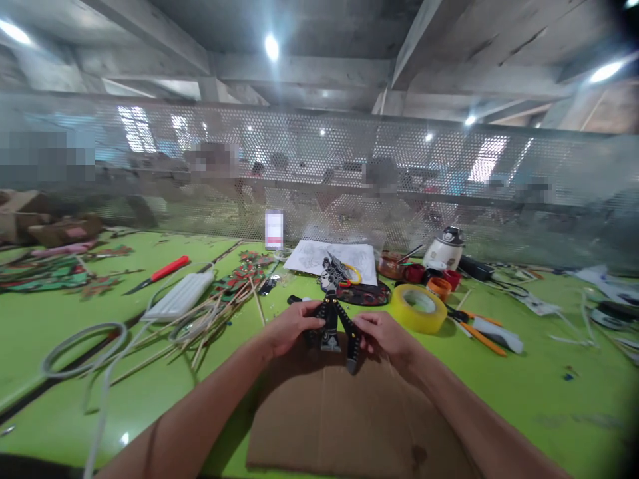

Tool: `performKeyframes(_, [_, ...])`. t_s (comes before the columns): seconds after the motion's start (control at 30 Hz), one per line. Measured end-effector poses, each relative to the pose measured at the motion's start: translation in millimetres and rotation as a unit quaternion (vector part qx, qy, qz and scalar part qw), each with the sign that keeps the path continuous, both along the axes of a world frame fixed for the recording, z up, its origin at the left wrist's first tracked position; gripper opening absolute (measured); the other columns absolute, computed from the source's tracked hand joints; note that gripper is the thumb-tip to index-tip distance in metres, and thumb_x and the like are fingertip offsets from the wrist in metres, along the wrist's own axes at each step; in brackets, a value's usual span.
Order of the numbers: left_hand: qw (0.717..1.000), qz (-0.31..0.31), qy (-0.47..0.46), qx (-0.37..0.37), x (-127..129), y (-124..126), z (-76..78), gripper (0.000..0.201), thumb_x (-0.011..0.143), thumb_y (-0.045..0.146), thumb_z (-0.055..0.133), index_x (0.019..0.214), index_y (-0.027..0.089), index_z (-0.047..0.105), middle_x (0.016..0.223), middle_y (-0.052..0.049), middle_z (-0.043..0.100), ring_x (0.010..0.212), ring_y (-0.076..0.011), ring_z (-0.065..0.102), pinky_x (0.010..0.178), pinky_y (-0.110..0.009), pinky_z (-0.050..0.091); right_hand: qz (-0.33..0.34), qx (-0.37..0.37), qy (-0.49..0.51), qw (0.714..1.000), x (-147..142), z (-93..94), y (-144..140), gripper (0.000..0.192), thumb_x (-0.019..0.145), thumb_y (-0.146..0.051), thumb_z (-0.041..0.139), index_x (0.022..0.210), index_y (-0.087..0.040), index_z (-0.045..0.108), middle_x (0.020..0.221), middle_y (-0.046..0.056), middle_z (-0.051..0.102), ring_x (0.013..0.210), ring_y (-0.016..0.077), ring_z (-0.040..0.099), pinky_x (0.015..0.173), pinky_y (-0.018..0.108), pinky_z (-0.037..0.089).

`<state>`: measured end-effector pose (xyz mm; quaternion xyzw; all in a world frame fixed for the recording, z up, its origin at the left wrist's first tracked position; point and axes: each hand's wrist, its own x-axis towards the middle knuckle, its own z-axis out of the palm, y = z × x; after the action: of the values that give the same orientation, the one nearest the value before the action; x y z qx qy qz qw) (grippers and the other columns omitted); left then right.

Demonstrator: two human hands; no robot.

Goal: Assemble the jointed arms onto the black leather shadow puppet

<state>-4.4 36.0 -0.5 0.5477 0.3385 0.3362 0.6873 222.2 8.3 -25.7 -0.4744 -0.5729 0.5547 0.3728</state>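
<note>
A black and white flat cut-out puppet figure (330, 326), with a pale face and an ornate headdress, is held above a brown cardboard sheet (344, 419). My left hand (297, 326) pinches the figure's left side, thumb on top. With closed fingertips, my right hand (383, 334) grips the figure's dark arm piece on the right, which slants down and away from the body. Small gold-coloured dots show near the shoulders. Behind the figure's head lie a dark paint-stained palette (367, 294) and white sheets with line drawings (367, 256).
Yellow tape (418, 309), orange-handled pliers (484, 336), paint pots (439, 287) and a white jar (443, 253) stand right. Leftward are thin sticks (227, 313), a white power strip (180, 297), cable loops and a red-handled knife (170, 268). A perforated screen (309, 179) crosses behind.
</note>
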Motion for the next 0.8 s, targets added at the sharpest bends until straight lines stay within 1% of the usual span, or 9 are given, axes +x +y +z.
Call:
performKeyframes(0.13, [1.0,0.002,0.021,0.0,0,0,1.8,0.037,0.064,0.024,0.078,0.098,0.013,0.068,0.083,-0.004,0.065,0.067,-0.0138,0.057,0.061,-0.025,0.046,0.0,-0.005,0.001,1.0,-1,1.8,0,0.05,0.075,-0.066,0.059,0.068,-0.017,0.055,0.048,-0.003,0.055,0.036,0.007,0.044,0.034,0.019,0.028])
performKeyframes(0.27, [0.999,0.008,0.037,-0.006,0,-1,4.2,0.038,0.064,0.026,0.079,0.098,0.013,0.068,0.077,-0.002,0.063,0.059,-0.0119,0.055,0.05,-0.022,0.043,-0.005,-0.007,0.0,1.0,-3,6.0,-3,0.05,0.075,-0.066,0.059,0.069,-0.016,0.057,0.048,-0.003,0.054,0.038,0.007,0.045,0.036,0.019,0.03])
performKeyframes(0.37, [0.999,0.009,0.039,-0.003,1,-1,5.4,0.034,0.065,0.025,0.078,0.094,0.013,0.068,0.074,-0.002,0.062,0.056,-0.0107,0.054,0.047,-0.021,0.042,-0.01,-0.035,0.002,0.999,-6,8.0,-7,0.047,0.073,-0.062,0.063,0.07,-0.016,0.056,0.049,-0.004,0.052,0.038,0.0054,0.04,0.037,0.019,0.027])
performKeyframes(0.43, [0.999,0.004,0.037,0.003,1,-2,5.7,0.031,0.066,0.025,0.077,0.093,0.012,0.068,0.072,-0.001,0.061,0.054,-0.0093,0.052,0.047,-0.021,0.042,-0.006,-0.038,0.012,0.999,-7,8.5,-8,0.044,0.07,-0.059,0.068,0.072,-0.015,0.059,0.05,-0.005,0.05,0.04,0.0057,0.04,0.039,0.02,0.027])
performKeyframes(0.57, [0.999,-0.007,0.038,0.017,2,-3,4.7,0.031,0.068,0.022,0.073,0.096,0.011,0.068,0.073,-0.002,0.06,0.053,-0.0088,0.05,0.047,-0.021,0.042,-0.009,0.012,0.003,1.0,-8,9.8,-7,0.038,0.063,-0.048,0.076,0.073,-0.013,0.064,0.057,-0.003,0.053,0.047,0.0075,0.041,0.045,0.023,0.031])
performKeyframes(0.67, [0.999,-0.012,0.038,0.015,1,-1,2.1,0.03,0.069,0.022,0.072,0.097,0.012,0.068,0.072,-0.002,0.061,0.051,-0.0084,0.049,0.047,-0.021,0.043,-0.015,0.046,-0.03,0.998,-5,12.0,-5,0.032,0.065,-0.043,0.074,0.072,-0.013,0.066,0.061,-0.001,0.055,0.052,0.0092,0.043,0.05,0.026,0.033])
performKeyframes(0.8, [0.999,-0.023,0.029,0.007,0,1,-1.3,0.029,0.071,0.025,0.072,0.097,0.013,0.068,0.073,-0.003,0.062,0.051,-0.0083,0.05,0.047,-0.021,0.043,-0.021,0.07,-0.037,0.997,-2,15.0,-5,0.029,0.067,-0.043,0.071,0.069,-0.015,0.064,0.063,-0.001,0.054,0.056,0.0107,0.043,0.051,0.026,0.032])
